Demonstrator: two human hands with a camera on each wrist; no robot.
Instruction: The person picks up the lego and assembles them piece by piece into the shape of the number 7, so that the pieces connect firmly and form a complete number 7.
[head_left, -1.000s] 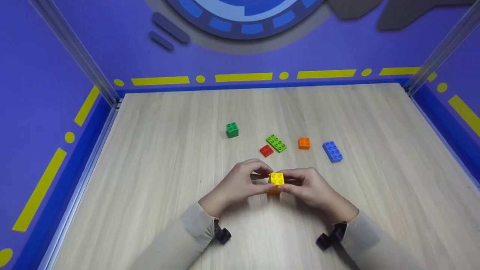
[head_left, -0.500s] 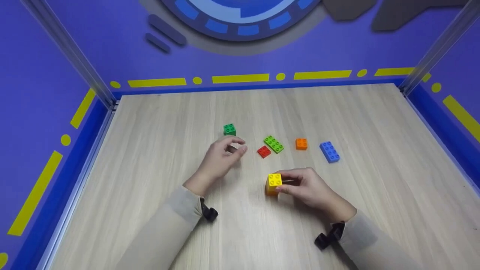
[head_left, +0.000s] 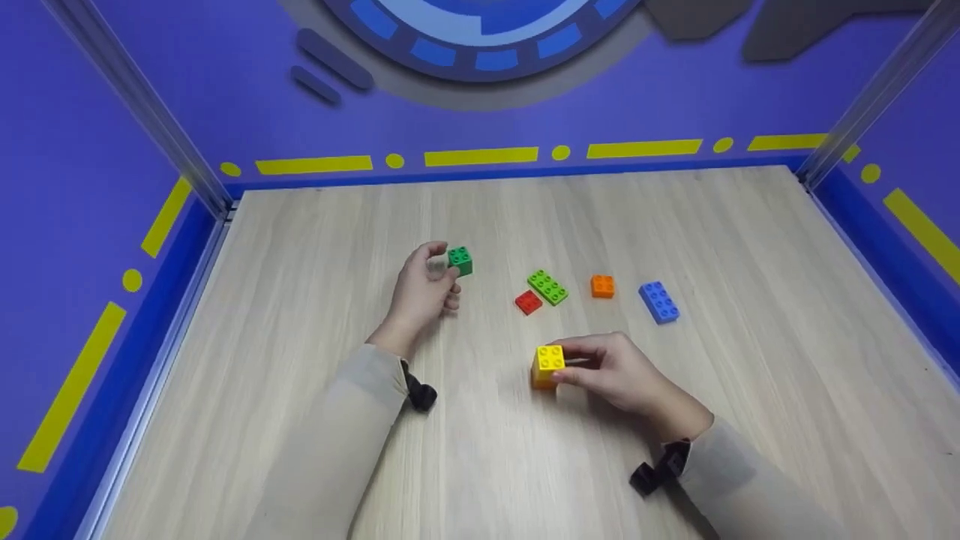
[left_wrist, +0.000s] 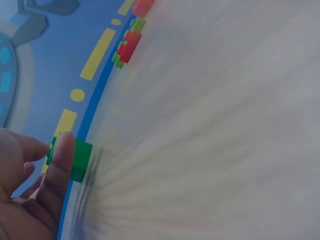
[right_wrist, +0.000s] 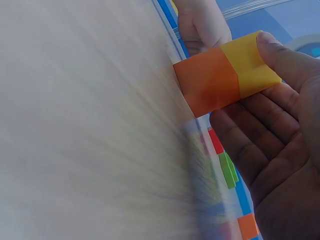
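In the head view my left hand (head_left: pixel 422 291) is at the left side of the green block (head_left: pixel 460 262), thumb and index finger parted around its near edge; whether they press on it cannot be told. The left wrist view shows the thumb in front of the green block (left_wrist: pixel 82 161). My right hand (head_left: pixel 619 375) pinches the yellow block (head_left: pixel 550 358) between thumb and fingers. The right wrist view shows this yellow block (right_wrist: pixel 250 62) joined on top of an orange block (right_wrist: pixel 207 82), which stands upright on the table.
Beyond my hands lie a red block (head_left: pixel 528 302), touching or close to a lime green block (head_left: pixel 547 287), a small orange block (head_left: pixel 602 286) and a blue block (head_left: pixel 659 302). Purple-blue panels (head_left: pixel 480 127) stand at the back and sides of the wooden table (head_left: pixel 337 217).
My left hand has let go of the yellow and orange stack and moved left and away from me to the green block. My right hand has stayed on the stack.
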